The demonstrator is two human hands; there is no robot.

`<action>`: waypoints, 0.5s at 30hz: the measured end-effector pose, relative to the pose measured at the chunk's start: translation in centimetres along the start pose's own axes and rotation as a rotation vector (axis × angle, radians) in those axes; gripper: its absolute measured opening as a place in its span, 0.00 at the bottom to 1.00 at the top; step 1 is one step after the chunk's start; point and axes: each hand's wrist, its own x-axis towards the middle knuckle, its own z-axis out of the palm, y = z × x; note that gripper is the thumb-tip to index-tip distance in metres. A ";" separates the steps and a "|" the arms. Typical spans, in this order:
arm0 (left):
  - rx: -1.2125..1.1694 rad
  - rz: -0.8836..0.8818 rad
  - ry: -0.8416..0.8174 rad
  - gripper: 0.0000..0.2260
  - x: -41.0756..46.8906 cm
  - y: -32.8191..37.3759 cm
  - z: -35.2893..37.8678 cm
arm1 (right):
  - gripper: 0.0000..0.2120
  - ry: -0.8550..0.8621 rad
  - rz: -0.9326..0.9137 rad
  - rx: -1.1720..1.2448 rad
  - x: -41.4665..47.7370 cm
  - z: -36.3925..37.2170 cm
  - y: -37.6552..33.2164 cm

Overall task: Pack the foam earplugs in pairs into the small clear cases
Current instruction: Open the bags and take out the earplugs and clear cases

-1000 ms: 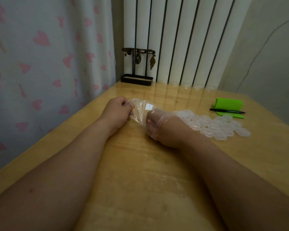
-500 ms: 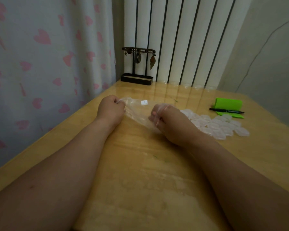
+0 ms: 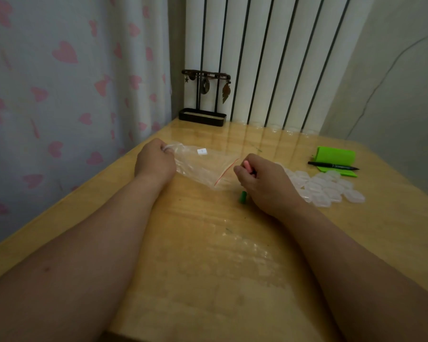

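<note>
A clear zip bag (image 3: 203, 166) with a red seal line lies on the wooden table (image 3: 208, 255). My left hand (image 3: 155, 160) grips the bag's bunched closed end. My right hand (image 3: 265, 183) is out of the bag's mouth, fingers curled round a pink foam earplug (image 3: 247, 166). A green earplug (image 3: 242, 197) lies on the table just left of that hand. Several small clear cases (image 3: 324, 187) lie in a cluster to the right of my right hand.
A green notepad (image 3: 335, 156) with a black pen (image 3: 332, 166) on it lies at the far right. A dark jewellery stand (image 3: 203, 112) sits at the back by the radiator. A heart-print curtain hangs along the table's left edge.
My right hand has come out of the bag with a pink earplug and moved right. A green earplug now lies on the table. My left hand pulled the bag's end leftward.
</note>
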 end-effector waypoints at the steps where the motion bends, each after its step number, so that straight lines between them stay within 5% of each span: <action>1: -0.002 -0.003 0.001 0.08 0.0 0.0 0.0 | 0.14 -0.009 -0.013 -0.042 0.0 0.0 0.0; 11: 0.042 -0.049 -0.034 0.09 -0.6 0.6 -0.4 | 0.14 -0.201 -0.102 -0.322 0.4 -0.1 0.2; 15: 0.059 -0.043 -0.066 0.22 -1.4 1.0 -0.5 | 0.16 -0.100 -0.088 -0.194 0.0 -0.3 0.0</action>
